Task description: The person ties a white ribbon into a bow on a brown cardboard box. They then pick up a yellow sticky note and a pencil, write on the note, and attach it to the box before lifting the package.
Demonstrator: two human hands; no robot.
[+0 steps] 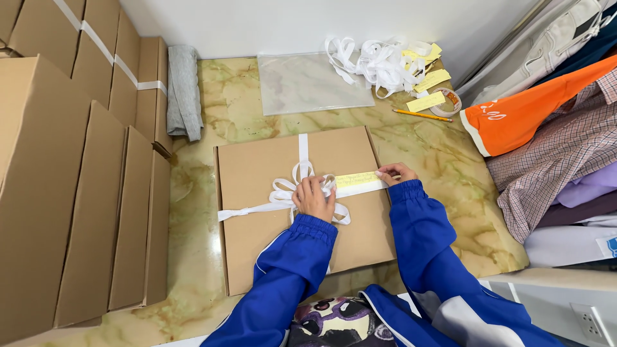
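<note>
Hands on the flat brown cardboard box [302, 205].
The left hand [313, 198] pressed its white ribbon bow [302, 189]; the right hand [395, 173] pinched a yellow paper note [357, 180] beside the bow.

- The left hand [313, 198] covers the knot of the white ribbon bow [289, 191].
- Blue sleeves hide the cardboard box's [257, 173] near edge.
- The stacked cartons [58, 193] and the clothes pile [553, 148] run past the picture's edges.
- Writing on the yellow slips [427, 90] is too small to tell.

Matt cardboard box [257, 186] — glossy marble floor [437, 160]
</note>
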